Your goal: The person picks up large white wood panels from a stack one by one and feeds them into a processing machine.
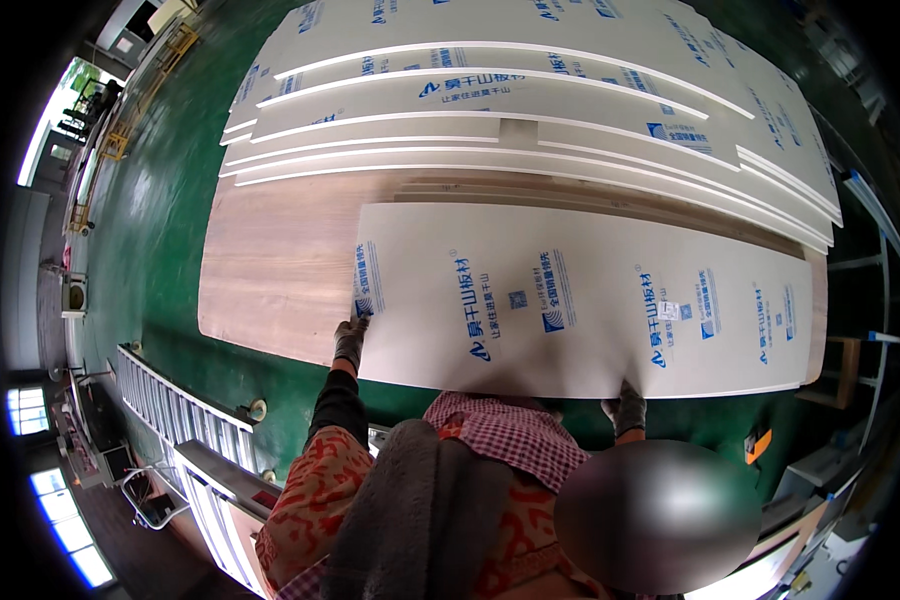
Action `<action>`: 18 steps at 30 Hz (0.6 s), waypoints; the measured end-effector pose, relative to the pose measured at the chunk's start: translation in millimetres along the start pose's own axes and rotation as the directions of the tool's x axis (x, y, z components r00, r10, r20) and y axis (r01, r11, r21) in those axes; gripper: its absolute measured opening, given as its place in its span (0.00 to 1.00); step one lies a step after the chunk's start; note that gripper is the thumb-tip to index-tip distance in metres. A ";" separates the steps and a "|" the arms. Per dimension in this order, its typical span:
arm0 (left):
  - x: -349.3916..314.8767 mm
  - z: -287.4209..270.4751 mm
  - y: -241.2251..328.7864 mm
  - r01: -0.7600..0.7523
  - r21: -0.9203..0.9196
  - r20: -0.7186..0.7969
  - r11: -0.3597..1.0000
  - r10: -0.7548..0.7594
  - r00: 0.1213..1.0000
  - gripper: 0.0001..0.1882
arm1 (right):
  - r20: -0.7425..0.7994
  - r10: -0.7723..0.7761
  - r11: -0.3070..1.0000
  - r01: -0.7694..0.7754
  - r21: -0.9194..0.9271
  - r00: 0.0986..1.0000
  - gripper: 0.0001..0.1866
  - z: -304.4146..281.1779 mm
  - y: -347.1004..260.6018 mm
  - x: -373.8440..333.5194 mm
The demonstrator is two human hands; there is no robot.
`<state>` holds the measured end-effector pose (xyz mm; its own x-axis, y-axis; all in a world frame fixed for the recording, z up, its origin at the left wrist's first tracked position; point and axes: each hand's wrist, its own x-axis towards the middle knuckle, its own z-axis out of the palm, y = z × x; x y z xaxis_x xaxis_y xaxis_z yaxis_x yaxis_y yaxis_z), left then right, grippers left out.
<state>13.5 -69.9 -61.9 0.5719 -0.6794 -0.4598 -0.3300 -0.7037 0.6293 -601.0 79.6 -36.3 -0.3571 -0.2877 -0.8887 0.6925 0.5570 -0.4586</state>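
A long white board (590, 260) with blue printing, wrapped in film, lies near me on a wood-grain panel (270, 260). My left hand (349, 343), in a dark grey glove, is closed on the board's left edge near its front corner. My right hand (627, 411), gloved too, grips the near long edge right of the middle; some of its fingers are hidden by the board. Behind this board, the edges of several brown boards (530, 195) show on the same panel.
Farther back, several white printed boards (390, 100) lie in stepped layers. On the green floor (160, 180), a ribbed metal roller conveyor (185, 395) stands at left. An orange and black object (758, 445) lies at the right, by a metal rack (880, 300).
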 end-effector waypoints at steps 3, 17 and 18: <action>14.1 5.5 -21.3 0.000 -0.083 0.000 0.997 0.000 1.000 0.23 | 0.047 0.007 0.997 -0.003 -0.079 0.999 0.12 3.5 -9.7 -5.0; -0.6 51.7 -24.9 -0.085 -0.054 0.055 0.995 0.088 0.995 0.26 | -0.001 0.032 0.999 -0.032 0.015 0.999 0.07 -26.9 -17.7 34.8; 8.2 58.5 -33.6 -0.113 -0.074 0.090 0.991 0.119 0.989 0.25 | 0.010 0.025 0.999 -0.025 0.021 1.000 0.06 -31.7 -15.2 44.6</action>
<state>-14.6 -64.1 -123.5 0.4585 -0.7744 -0.4360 -0.3361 -0.6053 0.7216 -647.3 83.0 -69.0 -0.3334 -0.2811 -0.8999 0.7145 0.5474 -0.4357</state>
